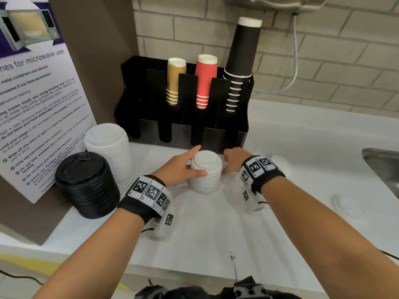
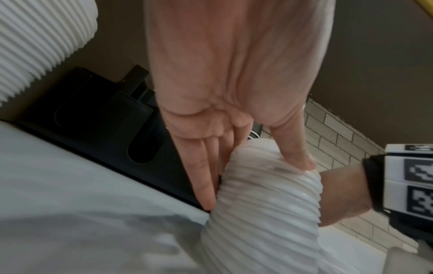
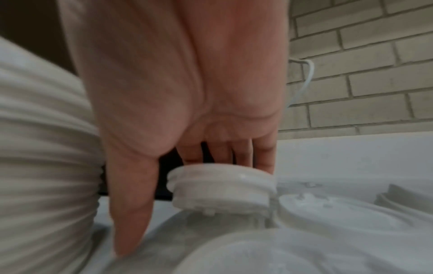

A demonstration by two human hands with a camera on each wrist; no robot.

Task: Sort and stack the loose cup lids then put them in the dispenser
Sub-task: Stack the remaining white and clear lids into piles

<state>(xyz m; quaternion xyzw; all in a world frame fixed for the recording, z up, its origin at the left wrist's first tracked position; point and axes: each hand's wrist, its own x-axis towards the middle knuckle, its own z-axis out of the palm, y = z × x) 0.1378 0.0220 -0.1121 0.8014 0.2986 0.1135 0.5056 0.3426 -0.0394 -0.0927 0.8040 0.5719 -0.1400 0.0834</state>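
A short stack of small white lids (image 1: 206,173) stands on the white counter in front of the black dispenser (image 1: 185,126). My left hand (image 1: 195,161) holds this stack, thumb on its near side and straight fingers along its far side; the left wrist view shows the same hold (image 2: 255,183) on the ribbed stack (image 2: 262,213). My right hand (image 1: 226,162) is just right of the stack. In the right wrist view its fingers (image 3: 262,157) reach down behind a small loose white lid (image 3: 222,187). The thumb (image 3: 131,213) points down between that lid and the stack (image 3: 46,148), off the lid.
A tall stack of larger white lids (image 1: 108,147) and a stack of black lids (image 1: 86,184) stand to the left, beside a microwave sign (image 1: 38,104). Tan, red and black cups fill the dispenser's back slots. Loose white lids (image 1: 347,207) lie to the right. A sink (image 1: 384,169) sits at the far right.
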